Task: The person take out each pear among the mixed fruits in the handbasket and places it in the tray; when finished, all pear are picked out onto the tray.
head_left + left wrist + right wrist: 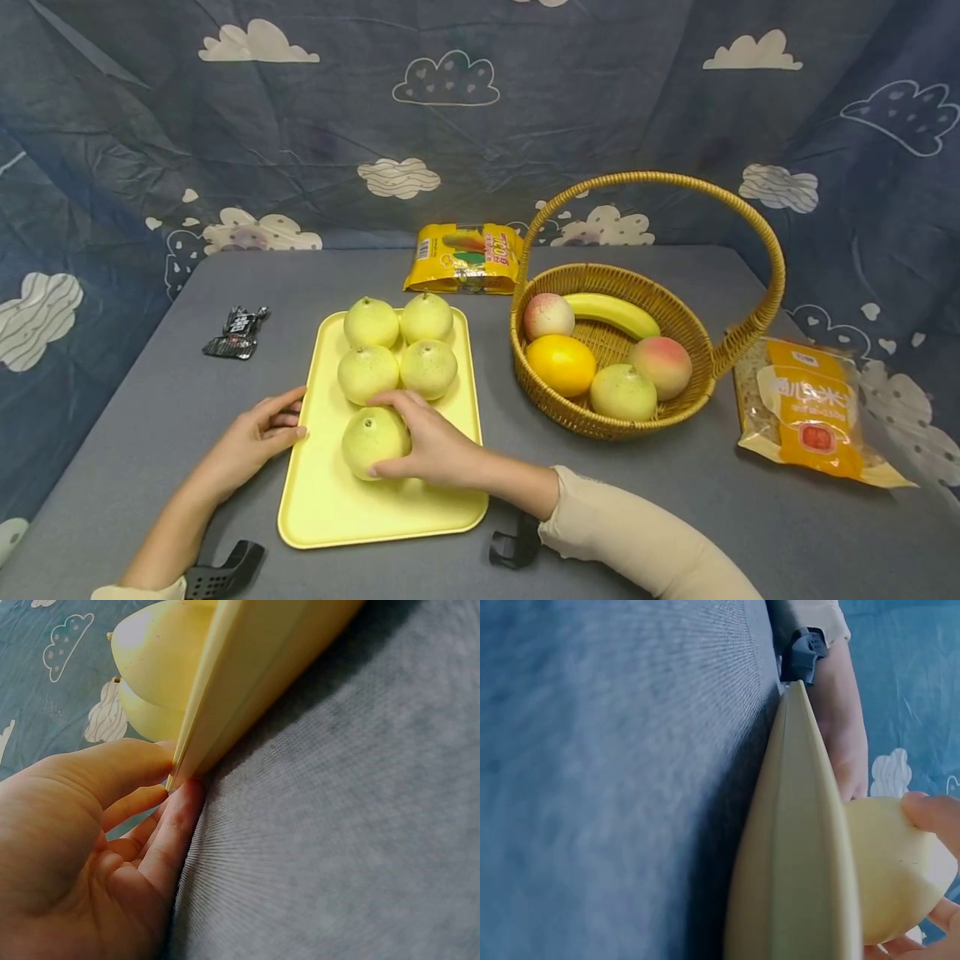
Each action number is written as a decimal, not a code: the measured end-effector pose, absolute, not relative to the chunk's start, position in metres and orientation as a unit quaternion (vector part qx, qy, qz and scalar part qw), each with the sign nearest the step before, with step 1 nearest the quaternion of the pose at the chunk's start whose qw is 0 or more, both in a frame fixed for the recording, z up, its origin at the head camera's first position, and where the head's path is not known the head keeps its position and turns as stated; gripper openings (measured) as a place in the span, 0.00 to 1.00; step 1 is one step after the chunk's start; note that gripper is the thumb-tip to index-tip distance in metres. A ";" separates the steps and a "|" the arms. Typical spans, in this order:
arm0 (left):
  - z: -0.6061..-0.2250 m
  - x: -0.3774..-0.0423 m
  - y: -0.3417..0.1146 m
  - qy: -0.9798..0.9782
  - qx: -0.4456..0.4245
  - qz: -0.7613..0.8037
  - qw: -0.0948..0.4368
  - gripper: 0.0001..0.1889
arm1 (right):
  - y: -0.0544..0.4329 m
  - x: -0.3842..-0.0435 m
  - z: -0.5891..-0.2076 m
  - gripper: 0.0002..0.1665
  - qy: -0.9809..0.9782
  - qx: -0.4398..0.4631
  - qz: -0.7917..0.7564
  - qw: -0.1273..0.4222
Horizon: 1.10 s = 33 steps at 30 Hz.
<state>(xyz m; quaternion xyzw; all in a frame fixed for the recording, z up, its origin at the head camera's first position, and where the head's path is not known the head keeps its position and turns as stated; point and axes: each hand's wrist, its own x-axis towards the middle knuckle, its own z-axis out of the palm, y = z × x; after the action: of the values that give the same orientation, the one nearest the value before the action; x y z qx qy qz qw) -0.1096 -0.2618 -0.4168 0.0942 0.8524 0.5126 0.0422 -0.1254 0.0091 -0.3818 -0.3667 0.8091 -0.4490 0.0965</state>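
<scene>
My right hand (438,446) grips a round yellow-green pear (371,442) over the middle of the yellow tray (322,508), thumb at its near side and fingers across its far side. In the right wrist view the held pear (889,862) shows beyond the tray's edge. Several similar pears (367,375) are grouped in two columns on the tray's far half, stems up. At the tray's left edge, my left hand (258,433) pinches the rim; in the left wrist view the thumb (142,765) lies along the top and a finger is under the edge.
A wicker basket (555,412) with a tall handle stands right of the tray, holding a banana (615,312), two peaches (662,367), an orange-yellow fruit (561,365) and a pear (622,393). Around lie a yellow packet (465,258), a grain bag (813,408) and a black wrapper (238,333).
</scene>
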 end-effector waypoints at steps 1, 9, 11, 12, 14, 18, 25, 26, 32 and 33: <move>-0.417 -0.110 -0.262 0.853 0.095 0.512 0.042 0.30 | 0.008 -0.125 -0.382 0.41 0.810 -0.363 -0.451 0.095; -0.415 -0.108 -0.261 0.855 0.094 0.508 0.042 0.30 | -0.002 -0.123 -0.386 0.42 0.819 -0.344 -0.452 0.086; -0.415 -0.108 -0.261 0.855 0.095 0.508 0.041 0.30 | -0.004 -0.123 -0.387 0.42 0.821 -0.341 -0.449 0.082; -0.415 -0.108 -0.261 0.855 0.095 0.509 0.041 0.30 | -0.005 -0.123 -0.387 0.42 0.822 -0.340 -0.449 0.081; -0.415 -0.108 -0.261 0.855 0.096 0.508 0.039 0.30 | -0.006 -0.122 -0.387 0.42 0.824 -0.337 -0.449 0.082; -0.415 -0.108 -0.261 0.855 0.097 0.508 0.039 0.29 | -0.007 -0.121 -0.386 0.41 0.823 -0.327 -0.454 0.092; -0.415 -0.108 -0.261 0.857 0.095 0.506 0.039 0.29 | 0.004 -0.121 -0.376 0.41 0.804 -0.339 -0.478 0.103; -0.415 -0.108 -0.261 0.856 0.095 0.506 0.038 0.29 | 0.008 -0.120 -0.372 0.41 0.798 -0.347 -0.482 0.100; -0.414 -0.109 -0.261 0.857 0.096 0.506 0.037 0.30 | 0.041 -0.117 -0.351 0.35 0.772 -0.404 -0.489 0.036; -0.414 -0.109 -0.261 0.856 0.096 0.507 0.037 0.30 | 0.048 -0.117 -0.347 0.35 0.771 -0.411 -0.487 0.020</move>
<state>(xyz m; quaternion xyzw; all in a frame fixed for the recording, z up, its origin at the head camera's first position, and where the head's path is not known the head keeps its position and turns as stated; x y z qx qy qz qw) -0.1089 -0.2607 -0.4137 0.0960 0.8560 0.5066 0.0369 -0.1170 0.0485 -0.3470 -0.4110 0.7707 -0.4865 0.0202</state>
